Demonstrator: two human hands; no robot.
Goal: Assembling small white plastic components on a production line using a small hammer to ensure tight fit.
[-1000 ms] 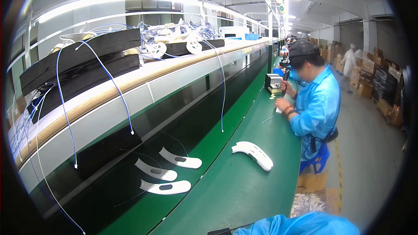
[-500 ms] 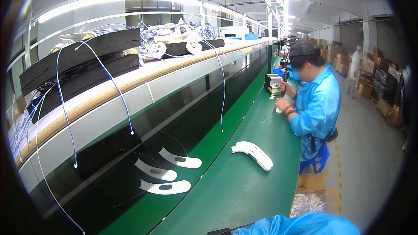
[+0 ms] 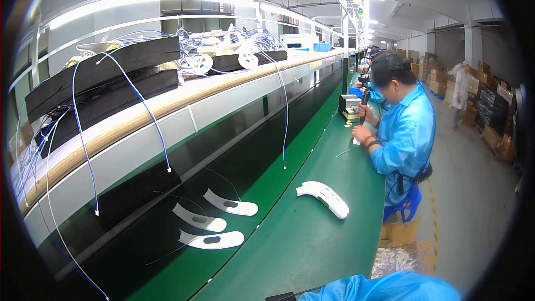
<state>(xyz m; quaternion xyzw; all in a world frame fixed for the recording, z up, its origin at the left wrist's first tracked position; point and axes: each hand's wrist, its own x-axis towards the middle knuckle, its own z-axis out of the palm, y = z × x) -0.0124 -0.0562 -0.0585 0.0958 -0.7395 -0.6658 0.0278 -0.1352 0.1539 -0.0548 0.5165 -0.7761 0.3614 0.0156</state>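
Neither my left hand nor my right hand shows. Only a blue sleeve [image 3: 384, 289] reaches in at the lower edge, beside the end of a black object [image 3: 281, 296] that I cannot make out. Closest to that sleeve on the green bench is a curved white plastic housing [image 3: 324, 198] with slots along it. Farther left, on the darker green belt, lie several similar curved white pieces [image 3: 212, 240], each with a dark oval patch; thin wires trail from them.
Blue and white cables [image 3: 139, 97] hang from the raised shelf [image 3: 167, 112] at left, past black foam blocks [image 3: 106, 72]. To the right, a co-worker in blue [image 3: 407, 125] holds a dark tool over the bench. An open carton [image 3: 398, 234] stands below the bench edge.
In the background at right, a person in pale clothing has moved slightly right along the aisle. The co-worker's head has shifted a little; the white pieces and the blue sleeve stay put.
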